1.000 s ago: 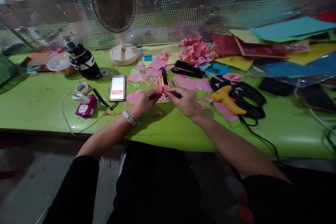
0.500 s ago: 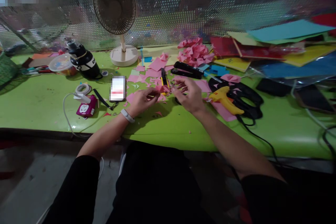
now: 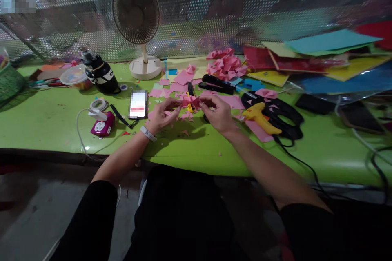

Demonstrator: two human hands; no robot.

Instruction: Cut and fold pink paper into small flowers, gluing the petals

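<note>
Between my two hands, above the green table (image 3: pixel 171 151), is a folded pink paper flower (image 3: pixel 190 101). My left hand (image 3: pixel 163 113) pinches its left side with thumb and fingers. On its right side my right hand (image 3: pixel 218 113) grips the paper edge, fingertips pressed together. Just behind and below the flower lies a yellow and black cutter (image 3: pixel 190 89), partly hidden by it. Pink paper scraps (image 3: pixel 171 85) are scattered around. Beyond my right hand rests a black stapler (image 3: pixel 218 85), with a heap of folded pink paper flowers (image 3: pixel 227 64) behind it.
On the right lie a yellow glue gun (image 3: pixel 261 118) with its cord and stacked coloured sheets (image 3: pixel 333 43). A lit phone (image 3: pixel 138 105), a purple power adapter (image 3: pixel 103 124), a tape roll (image 3: pixel 99 104), a black bottle (image 3: pixel 99 71) and a fan (image 3: pixel 145 67) stand left and behind.
My right hand has closed in on the pink paper, which is now spread between both hands, where before only the left hand held it. The view has shifted slightly.
</note>
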